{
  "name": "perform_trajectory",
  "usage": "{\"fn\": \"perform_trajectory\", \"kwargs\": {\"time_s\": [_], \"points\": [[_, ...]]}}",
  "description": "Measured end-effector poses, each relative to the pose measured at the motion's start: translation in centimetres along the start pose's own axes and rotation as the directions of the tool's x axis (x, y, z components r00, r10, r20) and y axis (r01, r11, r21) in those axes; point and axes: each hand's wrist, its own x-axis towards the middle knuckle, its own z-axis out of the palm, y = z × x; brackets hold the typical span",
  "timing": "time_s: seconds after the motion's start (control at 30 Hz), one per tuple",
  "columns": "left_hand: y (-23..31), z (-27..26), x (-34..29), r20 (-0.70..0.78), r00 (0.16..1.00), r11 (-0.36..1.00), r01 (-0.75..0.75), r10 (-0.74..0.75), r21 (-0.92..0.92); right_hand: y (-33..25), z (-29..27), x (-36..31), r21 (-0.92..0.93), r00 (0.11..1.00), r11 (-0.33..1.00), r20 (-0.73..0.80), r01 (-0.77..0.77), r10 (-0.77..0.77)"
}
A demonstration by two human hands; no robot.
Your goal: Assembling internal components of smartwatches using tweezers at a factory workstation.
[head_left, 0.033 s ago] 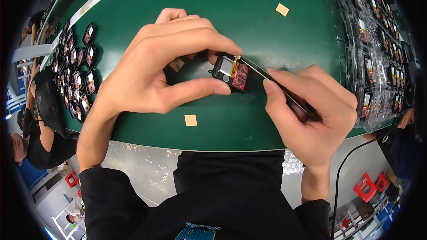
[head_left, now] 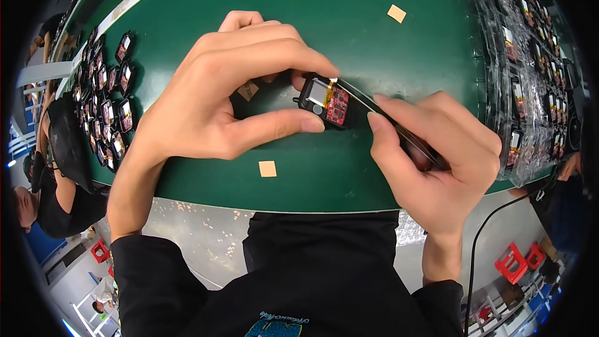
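Observation:
My left hand [head_left: 240, 87] holds a small black device housing [head_left: 304, 101] between thumb and index finger, a little above the green table. Inside the housing show a silver battery cell [head_left: 317, 92], a strip of yellow tape and a red circuit board [head_left: 337, 107]. My right hand [head_left: 440, 150] is closed on a pair of slim dark tweezers [head_left: 390, 118]. Their tip touches or nearly touches the housing's upper edge by the yellow tape and my left index fingertip; exact contact cannot be made out.
Many similar open devices [head_left: 107, 111] lie at the table's left edge. Clear plastic trays [head_left: 515, 87] holding more are stacked on the right. Small tan paper squares [head_left: 267, 168] lie on the green table [head_left: 312, 184]. Other people sit or stand at both sides; a black cable [head_left: 474, 243] hangs at lower right.
The tweezers and my right fingers have shifted very slightly. My left hand and the device stay almost in place.

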Motion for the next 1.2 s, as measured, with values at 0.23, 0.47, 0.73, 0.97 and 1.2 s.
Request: {"fn": "perform_trajectory", "kwargs": {"time_s": [0.23, 0.47, 0.73, 0.97, 1.2], "points": [[-0.1, -0.1, 0.0, 0.008, 1.0, 1.0, 0.025, -0.025, -0.008, 0.3, 0.6, 0.1, -0.063, 0.994, 0.992, -0.028, 0.107, -0.109], [-0.3, -0.3, 0.1, 0.029, 0.999, 0.999, 0.028, -0.028, -0.015, -0.1, 0.4, 0.1, -0.084, 0.997, 0.994, -0.019, 0.072, -0.074], [-0.8, -0.5, 0.1, 0.035, 0.999, 1.0, -0.017, 0.017, -0.008, -0.1, 0.7, 0.2, -0.089, 0.996, 0.992, 0.001, 0.087, -0.087], [-1.5, -0.8, 0.3, 0.078, 0.996, 0.995, -0.046, 0.053, -0.088, 0.0, -0.2, 0.5, 0.073, 0.992, 0.995, 0.104, -0.073, 0.065], [-1.4, -1.0, 0.7, 0.112, 0.992, 0.994, -0.041, 0.052, -0.1, -0.1, -0.6, 0.5, 0.09, 0.986, 0.989, 0.126, -0.121, 0.109]]}}
